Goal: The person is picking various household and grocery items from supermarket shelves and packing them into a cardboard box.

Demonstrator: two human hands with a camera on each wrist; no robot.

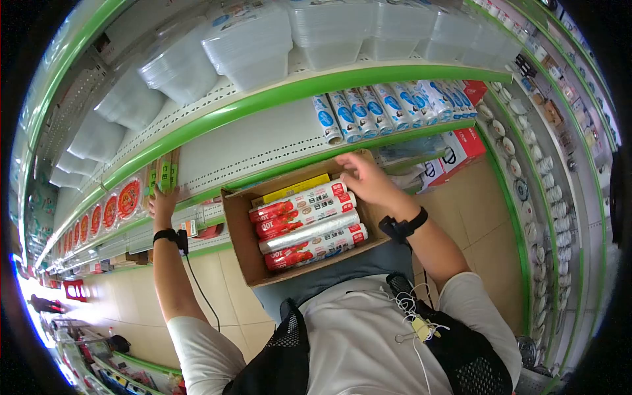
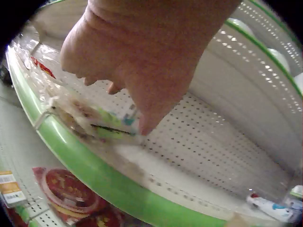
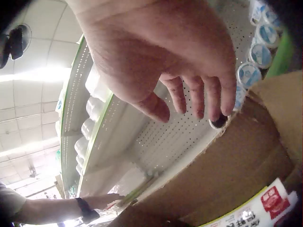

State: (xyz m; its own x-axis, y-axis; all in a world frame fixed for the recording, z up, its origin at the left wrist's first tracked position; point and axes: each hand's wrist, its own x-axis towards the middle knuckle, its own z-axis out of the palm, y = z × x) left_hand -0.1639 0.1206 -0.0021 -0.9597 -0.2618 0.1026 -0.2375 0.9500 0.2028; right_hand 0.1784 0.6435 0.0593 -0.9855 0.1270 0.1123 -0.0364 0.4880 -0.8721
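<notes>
An open cardboard box (image 1: 237, 247) holds several wrapped rolls (image 1: 309, 217) with red and white labels, one silvery roll (image 1: 309, 232) and a yellow pack (image 1: 293, 188). The right hand (image 1: 372, 182) is at the box's far right edge; in the right wrist view the hand (image 3: 175, 56) has its fingers spread and hanging over the cardboard rim (image 3: 208, 156), holding nothing. On the shelf at the left, the left hand (image 1: 163, 203) touches narrow green packs (image 1: 164, 172). The left wrist view shows that hand (image 2: 137, 56) with its thumb against a green pack (image 2: 111, 124); its other fingertips are partly hidden.
Blue and white rolls (image 1: 378, 110) stand on the shelf right of the bare white stretch (image 1: 243, 148). Round red-labelled packs (image 1: 129, 199) line its left end. Clear plastic tubs (image 1: 250, 43) fill the shelf above, behind a green edge (image 1: 289, 99). A red box (image 1: 464, 148) lies lower right.
</notes>
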